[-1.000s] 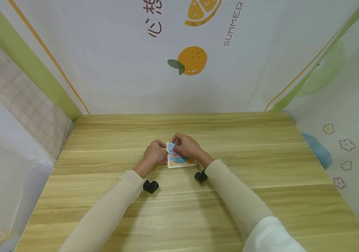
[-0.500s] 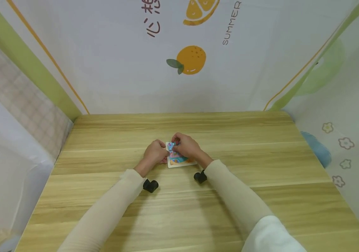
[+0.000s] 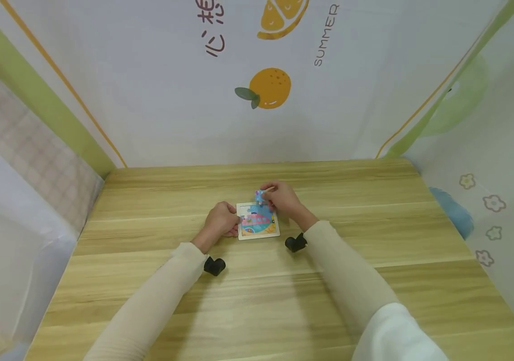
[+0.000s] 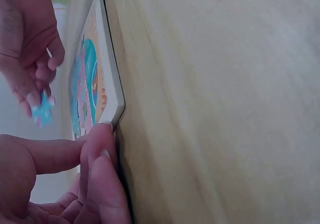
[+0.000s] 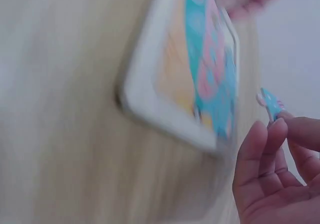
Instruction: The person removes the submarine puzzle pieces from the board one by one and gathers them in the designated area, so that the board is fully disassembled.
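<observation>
A small jigsaw puzzle board [image 3: 259, 237] with a white rim lies flat on the table. Its picture is blue, pink and orange, and pale backing shows at the upper left. My left hand [image 3: 221, 219] holds the board's left edge, thumb and fingers at the rim in the left wrist view. Over the board's far edge, my right hand [image 3: 284, 199] pinches a blue puzzle piece [image 3: 260, 196] with pink spots between thumb and fingertips. In the right wrist view the piece [image 5: 271, 103] is raised off the board, seen nearly edge-on.
The wooden table [image 3: 257, 306] reaches back to a white fabric wall [image 3: 185, 110] printed with fruit. Curtains hang at both sides. A small black device sits at the left wrist [image 3: 214, 266], and another black device [image 3: 295, 243] at the right.
My right hand has lifted from the board's upper left and moved right and away, with the blue puzzle piece in its fingers. The left hand stays at the left edge.
</observation>
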Available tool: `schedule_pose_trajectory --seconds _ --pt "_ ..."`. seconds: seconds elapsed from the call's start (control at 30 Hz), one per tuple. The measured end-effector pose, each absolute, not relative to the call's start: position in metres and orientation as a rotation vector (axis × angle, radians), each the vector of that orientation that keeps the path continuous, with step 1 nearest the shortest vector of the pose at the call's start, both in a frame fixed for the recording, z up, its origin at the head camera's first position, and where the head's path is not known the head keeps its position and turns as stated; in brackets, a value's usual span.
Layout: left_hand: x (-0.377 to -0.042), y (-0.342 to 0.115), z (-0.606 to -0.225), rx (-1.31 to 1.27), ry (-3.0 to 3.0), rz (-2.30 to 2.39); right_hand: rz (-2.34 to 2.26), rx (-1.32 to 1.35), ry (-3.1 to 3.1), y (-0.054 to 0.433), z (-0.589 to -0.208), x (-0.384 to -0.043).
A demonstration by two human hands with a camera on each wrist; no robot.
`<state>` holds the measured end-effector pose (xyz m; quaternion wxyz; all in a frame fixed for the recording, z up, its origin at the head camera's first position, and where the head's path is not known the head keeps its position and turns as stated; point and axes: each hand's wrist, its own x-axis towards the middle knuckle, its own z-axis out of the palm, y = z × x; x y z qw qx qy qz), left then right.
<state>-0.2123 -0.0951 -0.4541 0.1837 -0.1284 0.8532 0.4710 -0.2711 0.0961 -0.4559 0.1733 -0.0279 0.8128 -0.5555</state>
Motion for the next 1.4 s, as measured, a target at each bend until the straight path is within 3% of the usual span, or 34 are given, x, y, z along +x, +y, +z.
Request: schedule_pose_trajectory --seconds 0.43,1.4 --pt "-0.213 -0.099 -0.460 -0.341 2.369 1.385 -1.695 0.165 2.225 0.161 -0.460 -0.297" --pt "-0.217 -0.101 -0.462 -0.358 2.350 1.391 -1.367 0.106 2.531 0.160 -0.472 -0.309"
